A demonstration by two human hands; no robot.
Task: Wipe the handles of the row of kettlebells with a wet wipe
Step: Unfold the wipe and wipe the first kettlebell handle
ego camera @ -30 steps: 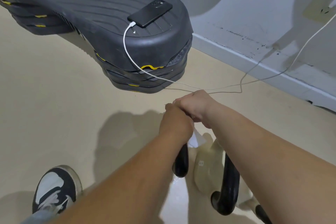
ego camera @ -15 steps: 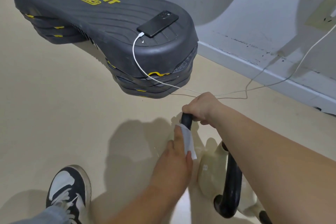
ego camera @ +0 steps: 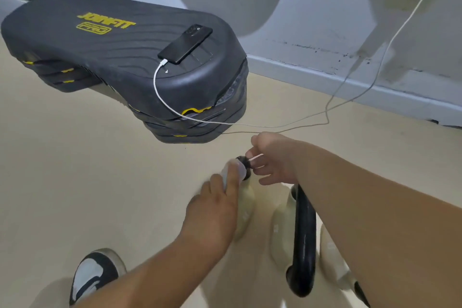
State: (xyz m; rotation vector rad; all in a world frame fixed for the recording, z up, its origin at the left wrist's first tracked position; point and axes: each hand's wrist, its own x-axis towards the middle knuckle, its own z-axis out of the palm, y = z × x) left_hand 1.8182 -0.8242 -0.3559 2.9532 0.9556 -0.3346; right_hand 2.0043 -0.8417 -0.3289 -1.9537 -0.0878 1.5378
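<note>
Handle [ego camera: 243, 166] of the end kettlebell [ego camera: 246, 207] on the floor [ego camera: 75, 170], wipe [ego camera: 231, 170] pressed on its top by straight fingers of the left grip [ego camera: 215, 210], right grip [ego camera: 273, 160] curled round it opposite, second kettlebell [ego camera: 303, 245] just beside, step [ego camera: 112, 62] carrying a phone [ego camera: 185, 44] beyond

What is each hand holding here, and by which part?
Left hand presses the wet wipe against the kettlebell handle near its top bend; right hand pinches that handle's top with curled fingertips.

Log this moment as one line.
target: far kettlebell handle | left hand: presses wet wipe on it | right hand: pinches its top
</note>
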